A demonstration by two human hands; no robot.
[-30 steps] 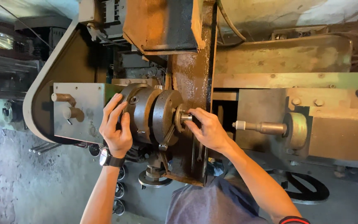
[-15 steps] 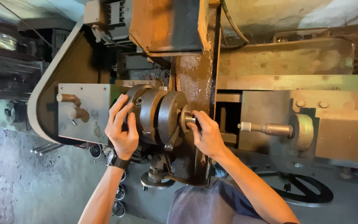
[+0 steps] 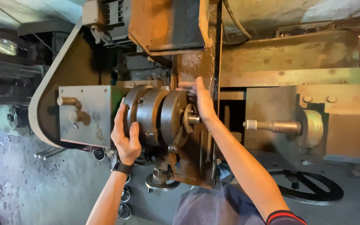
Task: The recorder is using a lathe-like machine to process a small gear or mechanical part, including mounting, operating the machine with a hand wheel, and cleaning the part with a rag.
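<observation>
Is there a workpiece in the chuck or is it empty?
Loaded: a short metal stub protrudes from the chuck face. Left hand grips the chuck body; right hand rests at its face.

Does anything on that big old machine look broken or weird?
Nothing looks broken. The machine is just worn: brown rust covers the upright metal plate behind the round chuck. The left hand grips the chuck, and the right hand lies open at its face, beside the short part sticking out.

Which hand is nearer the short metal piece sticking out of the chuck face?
Right. The right hand hovers just above the metal piece; the left hand grips the chuck body's far side.
</observation>
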